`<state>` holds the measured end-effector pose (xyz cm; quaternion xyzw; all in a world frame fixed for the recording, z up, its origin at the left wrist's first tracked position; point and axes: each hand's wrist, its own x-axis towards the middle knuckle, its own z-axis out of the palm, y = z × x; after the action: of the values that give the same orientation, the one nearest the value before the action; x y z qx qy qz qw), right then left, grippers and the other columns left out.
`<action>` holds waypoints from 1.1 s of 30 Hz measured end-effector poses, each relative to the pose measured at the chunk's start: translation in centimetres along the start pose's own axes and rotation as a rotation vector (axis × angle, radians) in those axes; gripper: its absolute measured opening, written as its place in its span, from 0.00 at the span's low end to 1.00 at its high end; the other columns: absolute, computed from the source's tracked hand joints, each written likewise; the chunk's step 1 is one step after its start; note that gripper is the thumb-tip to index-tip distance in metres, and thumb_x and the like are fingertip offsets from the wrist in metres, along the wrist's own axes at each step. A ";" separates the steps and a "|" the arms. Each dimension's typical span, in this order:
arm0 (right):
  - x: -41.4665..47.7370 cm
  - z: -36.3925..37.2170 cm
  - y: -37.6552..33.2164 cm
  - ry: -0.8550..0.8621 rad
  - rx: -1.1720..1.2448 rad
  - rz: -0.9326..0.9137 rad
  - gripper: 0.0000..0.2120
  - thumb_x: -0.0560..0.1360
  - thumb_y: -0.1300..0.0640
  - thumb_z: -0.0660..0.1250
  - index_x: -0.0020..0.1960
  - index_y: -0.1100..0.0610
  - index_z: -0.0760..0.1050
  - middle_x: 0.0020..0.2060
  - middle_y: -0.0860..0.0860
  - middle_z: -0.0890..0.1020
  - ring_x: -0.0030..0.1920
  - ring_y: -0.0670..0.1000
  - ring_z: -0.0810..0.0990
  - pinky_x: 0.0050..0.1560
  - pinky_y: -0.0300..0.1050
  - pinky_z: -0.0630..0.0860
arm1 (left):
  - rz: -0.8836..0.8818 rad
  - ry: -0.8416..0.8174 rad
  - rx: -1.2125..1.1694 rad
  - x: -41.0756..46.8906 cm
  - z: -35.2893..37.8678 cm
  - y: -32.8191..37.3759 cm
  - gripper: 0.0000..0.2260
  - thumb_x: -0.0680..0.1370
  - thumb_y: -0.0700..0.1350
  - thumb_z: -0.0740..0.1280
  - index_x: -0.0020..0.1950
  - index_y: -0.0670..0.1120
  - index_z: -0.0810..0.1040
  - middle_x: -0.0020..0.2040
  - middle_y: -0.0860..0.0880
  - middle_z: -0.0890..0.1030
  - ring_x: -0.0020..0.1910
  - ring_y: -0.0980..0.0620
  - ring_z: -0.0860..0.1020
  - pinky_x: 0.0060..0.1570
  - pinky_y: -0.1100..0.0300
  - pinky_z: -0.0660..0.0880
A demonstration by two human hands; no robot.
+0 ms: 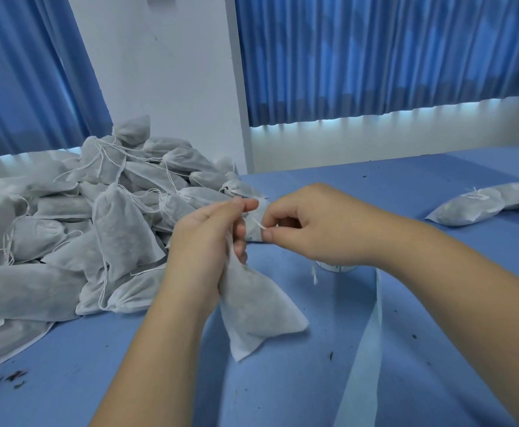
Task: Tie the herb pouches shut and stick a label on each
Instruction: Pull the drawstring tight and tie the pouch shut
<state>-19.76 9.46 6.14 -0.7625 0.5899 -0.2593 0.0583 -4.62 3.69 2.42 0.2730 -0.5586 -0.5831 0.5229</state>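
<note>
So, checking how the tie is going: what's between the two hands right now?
In the head view, a short white drawstring spans the gap, from the pouch gripped by the left hand to the right hand, which pinches it.

Body in view: 2 hands, 2 forearms. L hand (pixel 202 238) and R hand (pixel 313 223) bare. L forearm (pixel 147 349) and R forearm (pixel 467 272) bare to frame edge. R thumbnail (pixel 268 235) short, plain, cut approx flush w/ fingertip.
</note>
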 end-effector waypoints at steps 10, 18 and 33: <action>-0.4 -2.4 0.4 0.177 0.207 0.019 0.06 0.73 0.58 0.68 0.38 0.56 0.81 0.23 0.42 0.74 0.25 0.41 0.69 0.27 0.30 0.65 | -0.097 -0.399 0.106 -1.3 1.1 0.3 0.11 0.72 0.49 0.66 0.34 0.46 0.83 0.25 0.50 0.68 0.20 0.53 0.63 0.23 0.64 0.63; 0.1 -1.9 1.2 0.229 0.043 0.067 0.05 0.74 0.58 0.67 0.41 0.53 0.81 0.33 0.43 0.80 0.35 0.40 0.76 0.37 0.29 0.70 | -0.400 -0.389 -0.377 -0.3 0.3 0.7 0.09 0.69 0.44 0.61 0.29 0.46 0.74 0.24 0.53 0.64 0.19 0.57 0.62 0.20 0.66 0.60; -0.2 -0.7 -0.9 0.054 0.486 0.127 0.06 0.74 0.59 0.68 0.38 0.56 0.79 0.25 0.42 0.76 0.27 0.39 0.74 0.30 0.33 0.73 | -0.355 -0.402 -0.391 -0.2 0.1 0.4 0.11 0.72 0.45 0.59 0.30 0.46 0.74 0.24 0.52 0.65 0.19 0.56 0.62 0.20 0.65 0.61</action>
<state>-19.32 10.04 7.01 -0.6804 0.5583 -0.4094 0.2403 -4.49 3.97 2.80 0.1403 -0.4719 -0.8035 0.3347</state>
